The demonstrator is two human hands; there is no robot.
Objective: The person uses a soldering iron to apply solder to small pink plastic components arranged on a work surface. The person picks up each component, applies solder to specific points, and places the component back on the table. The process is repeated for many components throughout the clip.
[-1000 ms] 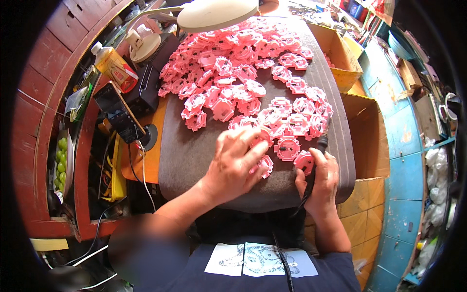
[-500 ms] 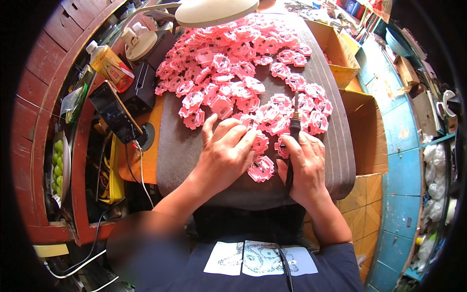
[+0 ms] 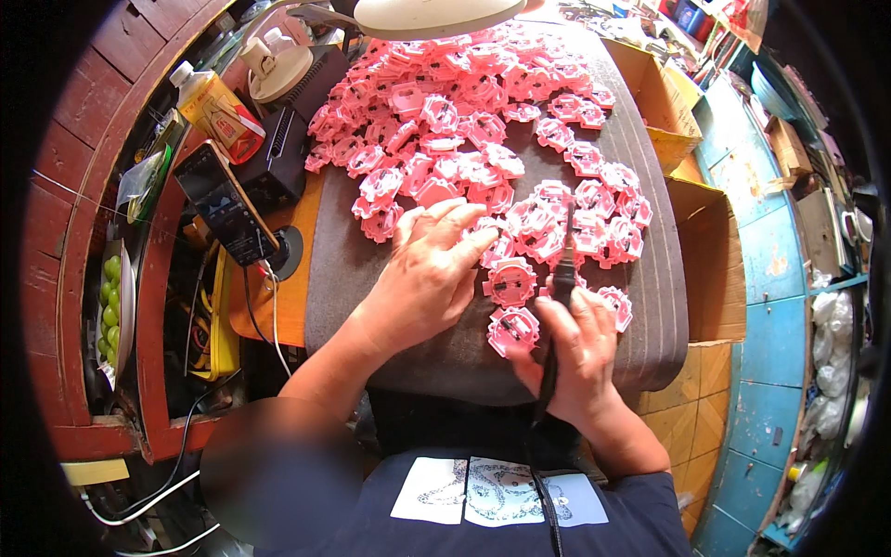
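A large heap of small pink plastic parts (image 3: 445,111) with dark bits inside covers the far half of a dark grey mat (image 3: 418,357). Over the heap's near edge, my left hand (image 3: 422,265) has its fingers apart, the fingertips at the pink pieces; I see nothing gripped in it. My right hand (image 3: 585,348) is closed round a black soldering iron (image 3: 563,278). Its thin tip points away from me, over the pieces on the right, and its cord hangs down toward my lap. Nearest me, a single round pink part (image 3: 513,331) lies between my hands.
A white lamp head (image 3: 436,17) hangs over the far end. At left stand a phone (image 3: 223,204) on a stand, a bottle (image 3: 218,111) and a black box (image 3: 269,153). Cardboard boxes (image 3: 710,260) sit right of the mat, before a blue cabinet (image 3: 770,343).
My left hand's fingers have spread and shifted slightly at the pile. My right hand has drawn the soldering iron a little nearer to me. The whole view has shifted slightly.
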